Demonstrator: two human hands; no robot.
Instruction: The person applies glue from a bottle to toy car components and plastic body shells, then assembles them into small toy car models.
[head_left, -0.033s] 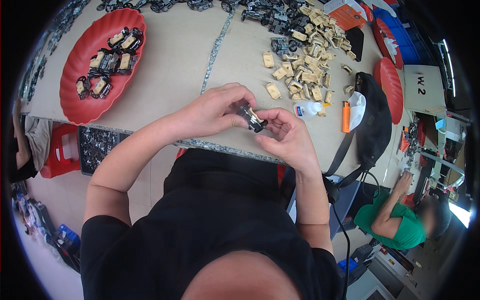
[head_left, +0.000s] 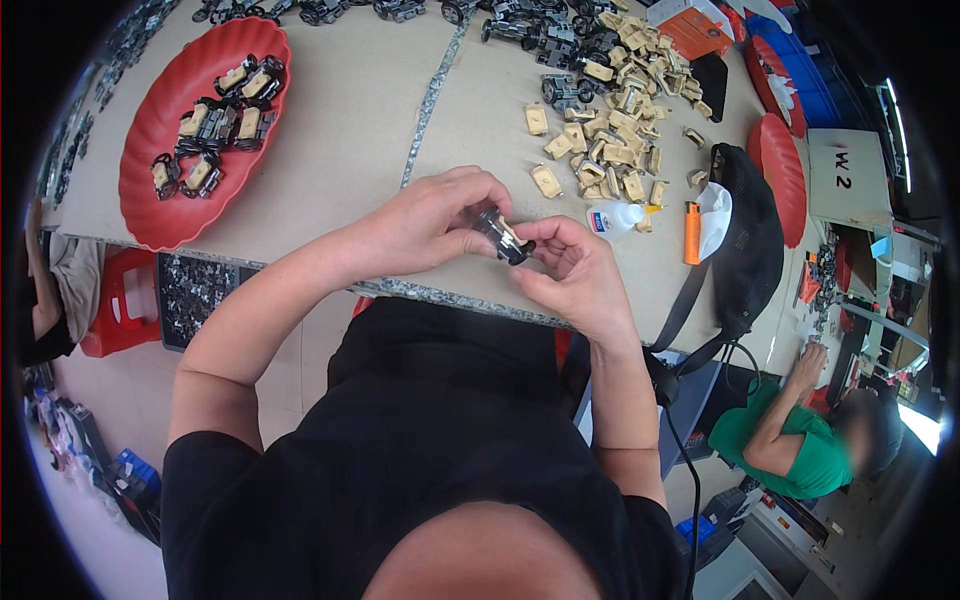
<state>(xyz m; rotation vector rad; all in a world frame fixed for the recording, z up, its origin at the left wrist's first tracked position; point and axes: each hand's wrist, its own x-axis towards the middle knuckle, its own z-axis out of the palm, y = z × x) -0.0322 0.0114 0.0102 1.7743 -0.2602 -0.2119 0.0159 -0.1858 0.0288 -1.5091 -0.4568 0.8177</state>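
A small toy car [head_left: 508, 243], with a dark chassis, black wheels and a beige piece on top, is between my hands near the table's front edge. My left hand [head_left: 455, 222] grips one end with thumb and fingers. From the other side my right hand [head_left: 578, 268] pinches the near end, its forefinger at the beige piece. My fingers cover part of the car. Beyond my right hand lies a heap of beige toy car body parts [head_left: 618, 150]. A small glue bottle [head_left: 614, 219] with a yellow tip lies next to that hand.
A red scalloped tray [head_left: 150, 215] at left holds several toy cars. Dark chassis [head_left: 555, 45] line the far side. An orange lighter [head_left: 692, 234], white tissue [head_left: 713, 218] and black waist bag [head_left: 752, 240] lie at right. A person in green [head_left: 775, 445] works beyond.
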